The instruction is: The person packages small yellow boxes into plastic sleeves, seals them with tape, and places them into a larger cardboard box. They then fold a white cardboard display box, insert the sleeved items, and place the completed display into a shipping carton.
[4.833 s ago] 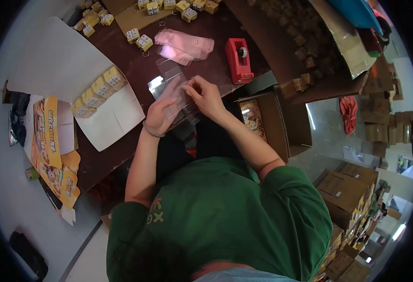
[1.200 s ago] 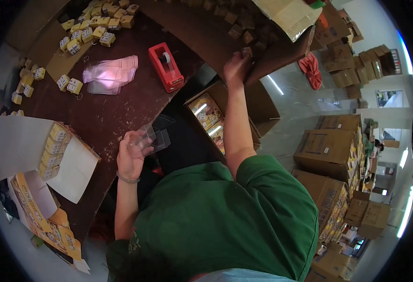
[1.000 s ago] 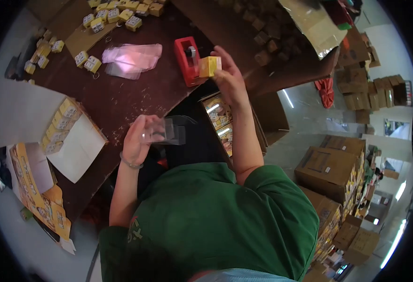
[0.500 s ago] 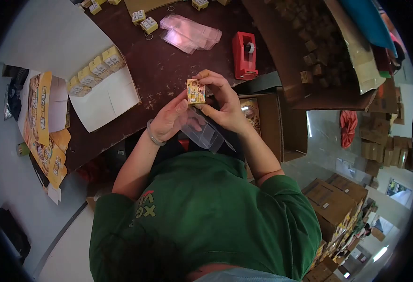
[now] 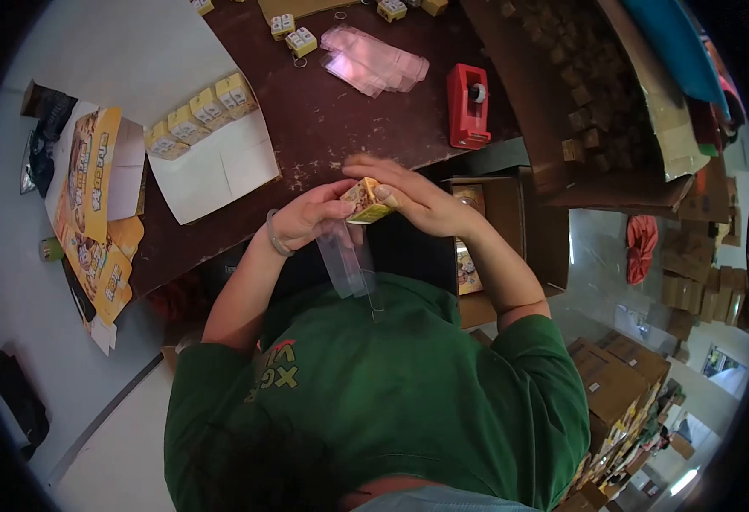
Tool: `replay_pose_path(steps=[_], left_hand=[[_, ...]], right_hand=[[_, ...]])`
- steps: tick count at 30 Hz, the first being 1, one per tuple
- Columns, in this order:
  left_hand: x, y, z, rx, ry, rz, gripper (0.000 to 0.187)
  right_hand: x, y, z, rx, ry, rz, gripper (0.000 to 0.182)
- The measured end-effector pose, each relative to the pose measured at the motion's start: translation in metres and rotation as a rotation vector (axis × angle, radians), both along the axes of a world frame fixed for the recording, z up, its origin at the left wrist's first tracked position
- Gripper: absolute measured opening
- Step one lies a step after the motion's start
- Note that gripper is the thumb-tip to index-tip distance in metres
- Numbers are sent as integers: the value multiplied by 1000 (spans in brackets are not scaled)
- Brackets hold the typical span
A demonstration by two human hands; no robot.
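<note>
A small yellow printed box (image 5: 364, 201) is held between my two hands, over the table's front edge. My left hand (image 5: 313, 215) pinches its left side and also keeps hold of a clear plastic sleeve (image 5: 343, 263) that hangs below. My right hand (image 5: 421, 203) grips the box's right side with the thumb on top, its fingers stretched past the far side. Pink-tinted clear sleeves (image 5: 374, 61) lie further back on the dark red table (image 5: 306, 128). Several small yellow boxes (image 5: 188, 122) stand in a row in the white open carton (image 5: 221, 175).
A red tape dispenser (image 5: 469, 107) stands at the table's right edge. Beyond it is a large cardboard box (image 5: 554, 183) of small brown pieces. An open carton (image 5: 502, 230) sits below my right forearm. A printed yellow carton (image 5: 93, 205) lies at left.
The small box has turned and tilted and sits slightly lower. My right hand's fingers have straightened out over its far side. The clear sleeve now hangs more steeply. The view has shifted.
</note>
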State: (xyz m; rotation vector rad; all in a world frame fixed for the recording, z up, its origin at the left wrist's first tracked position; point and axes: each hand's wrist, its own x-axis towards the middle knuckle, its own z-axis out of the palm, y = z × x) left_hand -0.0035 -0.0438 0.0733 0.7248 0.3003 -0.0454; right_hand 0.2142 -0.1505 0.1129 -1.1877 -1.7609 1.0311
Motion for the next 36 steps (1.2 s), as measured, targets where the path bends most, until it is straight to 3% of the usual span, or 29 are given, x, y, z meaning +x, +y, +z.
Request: replay_pose_path(steps=[1,7,8,11,13,16,18,20,24,28,31,33,36], left_hand=[[-1,2,1,9,-1,0,61],[-5,0,-5,-58,-52,8,50],[-3,-1,-10,-75,-76,82,50],[8,0,-12,-197,-55,350,50],[10,6,-10,-205,-94,602,49],[4,13,-15,-157,-18,783,42],[8,8,-9,-42,77,882,36],[12,3,-9,67,71,905,35],[13,0,-5,174,95,995,34],[10,1,-10,366,7,1053,34],[7,5,-14,423,-44,1106,35],[9,3,-12,528,-61,1137,36],[9,1,-12,916,-102,1206,41]], right_hand=[[-10,-4,11,-255,297,32,47],[-9,-18,51,-165,-151,42,50],[-8,-21,45,-47,-184,6,54],[12,-29,41,-120,54,-275,66],[22,-34,30,-188,525,-482,64],[17,-43,21,-191,760,-330,69],[-7,-38,20,-205,669,-335,68],[-18,-28,20,-86,355,-492,69],[-25,-10,20,362,-261,-611,65],[-37,-10,24,288,-98,-577,64],[-34,-5,18,-39,506,-575,63],[-36,-3,14,15,357,-612,65],[-45,-2,10,99,123,-682,64]])
